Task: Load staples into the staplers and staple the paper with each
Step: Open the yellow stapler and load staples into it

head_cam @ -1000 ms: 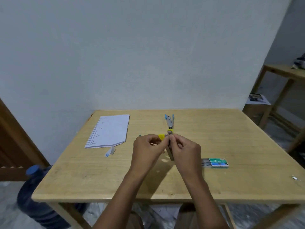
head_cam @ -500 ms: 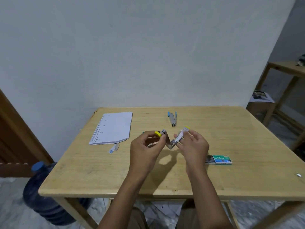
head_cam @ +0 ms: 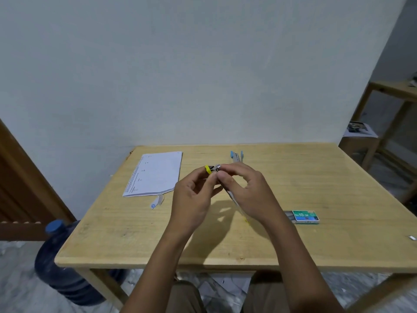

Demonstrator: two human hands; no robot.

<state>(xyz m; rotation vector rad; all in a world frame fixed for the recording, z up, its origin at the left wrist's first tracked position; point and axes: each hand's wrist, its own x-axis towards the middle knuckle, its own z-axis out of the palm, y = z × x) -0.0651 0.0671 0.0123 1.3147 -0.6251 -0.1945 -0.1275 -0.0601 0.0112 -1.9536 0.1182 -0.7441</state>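
Note:
A yellow-tipped metal stapler (head_cam: 211, 170) is held above the middle of the wooden table (head_cam: 316, 242). My left hand (head_cam: 194, 197) grips its yellow front end. My right hand (head_cam: 246, 188) pinches the stapler near the same end, and the opened metal arm runs down behind its palm. A second stapler with blue tips (head_cam: 237, 155) lies at the table's far side. A stack of white paper (head_cam: 155, 175) lies at the far left. A green box of staples (head_cam: 304, 216) rests to the right of my right wrist.
A small paper scrap with a blue mark (head_cam: 156, 202) lies below the paper stack. A small metal piece (head_cam: 412, 237) sits at the table's right edge. A blue water jug (head_cam: 65, 263) stands on the floor at left. Another wooden table (head_cam: 388, 91) stands at far right.
The stapler was swung open between my hands half a second ago; now my right hand has moved in toward the yellow front end, close to my left fingers.

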